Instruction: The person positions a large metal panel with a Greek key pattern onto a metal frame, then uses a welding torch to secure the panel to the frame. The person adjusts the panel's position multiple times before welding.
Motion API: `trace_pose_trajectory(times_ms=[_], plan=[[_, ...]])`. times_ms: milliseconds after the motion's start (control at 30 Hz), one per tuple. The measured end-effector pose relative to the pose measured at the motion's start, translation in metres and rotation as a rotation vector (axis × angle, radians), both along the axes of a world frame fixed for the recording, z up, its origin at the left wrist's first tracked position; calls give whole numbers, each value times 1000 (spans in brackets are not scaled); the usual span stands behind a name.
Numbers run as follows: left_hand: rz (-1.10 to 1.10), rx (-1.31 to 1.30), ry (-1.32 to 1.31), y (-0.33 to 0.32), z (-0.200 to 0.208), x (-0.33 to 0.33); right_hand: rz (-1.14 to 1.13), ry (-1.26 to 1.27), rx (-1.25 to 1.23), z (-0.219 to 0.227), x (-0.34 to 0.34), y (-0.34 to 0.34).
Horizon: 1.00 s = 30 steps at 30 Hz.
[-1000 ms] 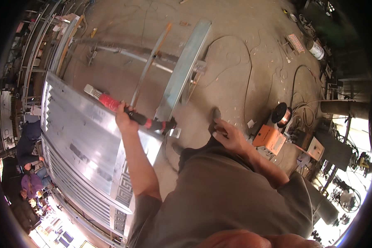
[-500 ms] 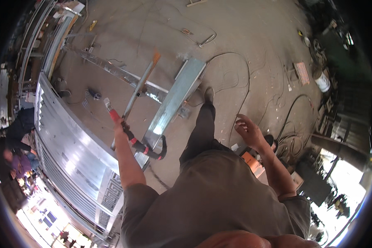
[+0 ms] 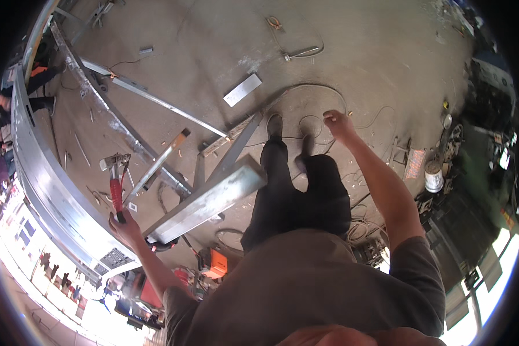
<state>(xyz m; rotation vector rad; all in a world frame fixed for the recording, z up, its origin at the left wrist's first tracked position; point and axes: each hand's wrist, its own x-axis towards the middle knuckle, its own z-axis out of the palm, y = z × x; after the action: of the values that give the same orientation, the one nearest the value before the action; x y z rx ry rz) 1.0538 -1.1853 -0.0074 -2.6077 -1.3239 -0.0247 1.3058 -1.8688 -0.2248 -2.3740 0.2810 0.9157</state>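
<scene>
My left hand point(image 3: 127, 228) is closed around a red-handled tool point(image 3: 116, 193) with a metal head pointing away from me; its exact kind is unclear. The tool is held up beside a long silver metal beam point(image 3: 207, 202), near the beam's closer end. My right hand point(image 3: 340, 127) hangs out over the floor to the right of my legs. Its fingers are curled in, with nothing visible in them.
Metal bars point(image 3: 167, 108) and a small silver plate point(image 3: 242, 90) lie ahead. Large silver panels point(image 3: 52, 190) curve along the left, with a person point(image 3: 40, 95) beyond. A cable point(image 3: 311, 86) loops over the floor. An orange box point(image 3: 215, 264) is near my left side; a white bucket point(image 3: 433, 176) stands right.
My view has turned and moved along the beam. My left hand, still holding the tool, is farther left. My right hand has swung forward and its fingers have curled in.
</scene>
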Motion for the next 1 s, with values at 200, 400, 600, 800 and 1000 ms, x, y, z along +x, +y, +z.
trace_pose_trajectory(times_ms=[200, 400, 600, 800, 1000], plan=[[57, -345, -193, -243, -53, 5, 304, 80, -145, -205, 132, -7], [277, -319, -510, -299, -99, 19, 530, -33, -258, -472, 223, -5], [360, -165, -305, -326, -100, 61, 800, -173, -381, -608, 295, -22], [381, -155, -310, -319, -84, 71, 833, -174, -262, -532, 286, -22], [317, -160, -369, -309, -76, 64, 357, 381, 88, -257, 268, 118]])
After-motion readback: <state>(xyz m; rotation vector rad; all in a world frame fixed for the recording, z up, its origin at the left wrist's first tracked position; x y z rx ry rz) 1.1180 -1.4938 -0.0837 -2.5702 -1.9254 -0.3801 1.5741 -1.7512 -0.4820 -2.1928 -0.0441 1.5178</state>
